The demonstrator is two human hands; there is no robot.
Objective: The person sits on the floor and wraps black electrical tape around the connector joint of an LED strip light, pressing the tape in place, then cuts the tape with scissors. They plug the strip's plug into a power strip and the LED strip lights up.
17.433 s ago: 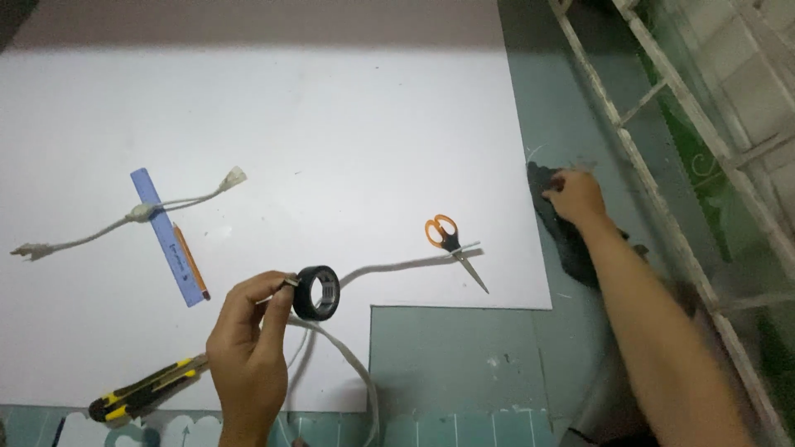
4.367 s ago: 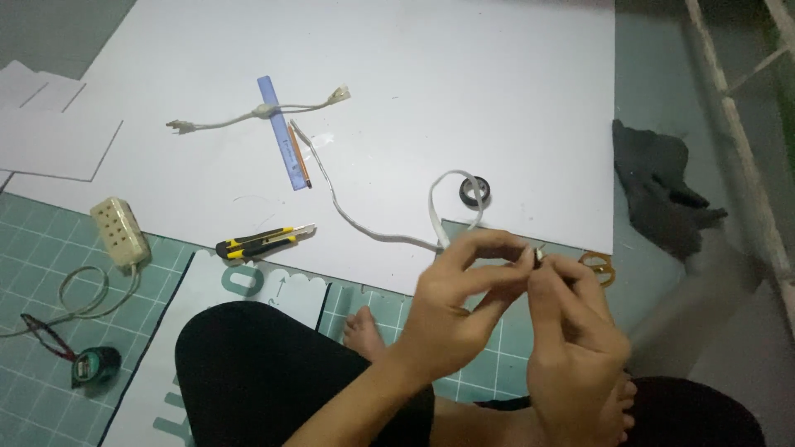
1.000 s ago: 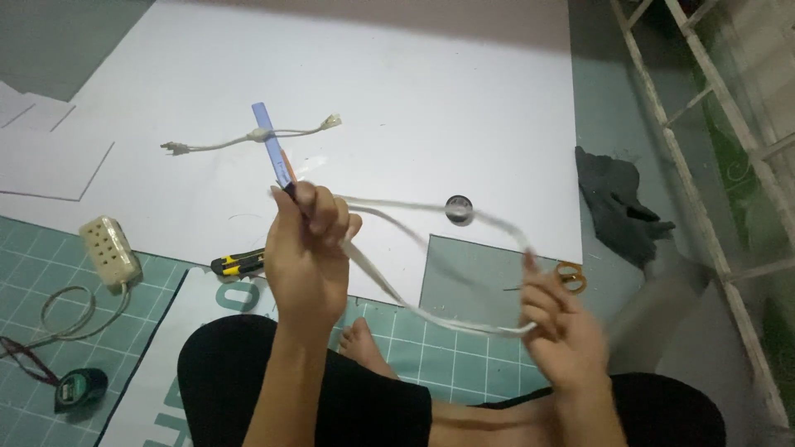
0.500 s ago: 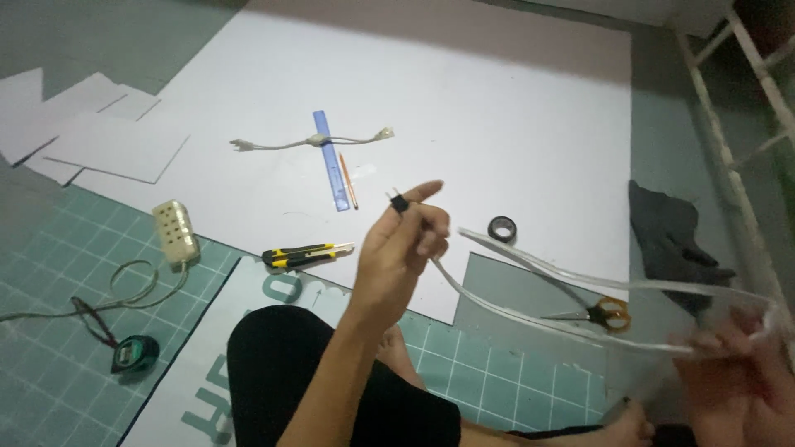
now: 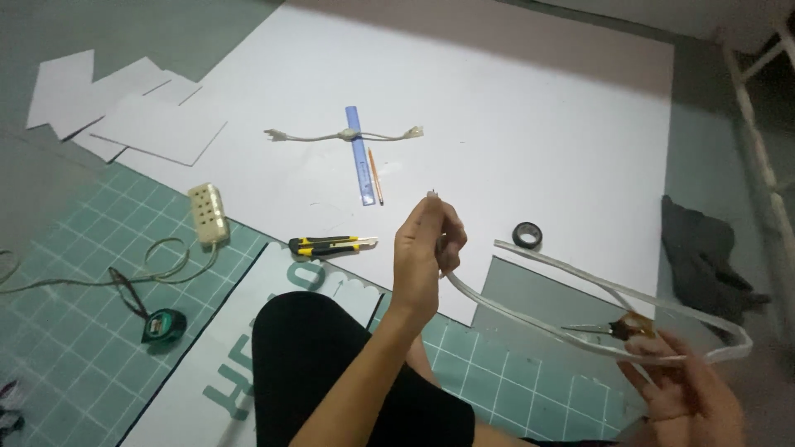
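My left hand (image 5: pixel 426 248) raised, fingers pinched on cable (image 5: pixel 580 331) end. My right hand (image 5: pixel 691 393) low, fingers closed round cable loop, blurred, probably. Cable spans between hands above white board (image 5: pixel 513 99). Tape roll (image 5: pixel 527 234), scissors (image 5: pixel 617 329) and knife (image 5: pixel 331 245) on board; no containers.

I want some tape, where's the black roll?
In the head view, the black tape roll lies on the white board, right of the left hand and just above the white cable.
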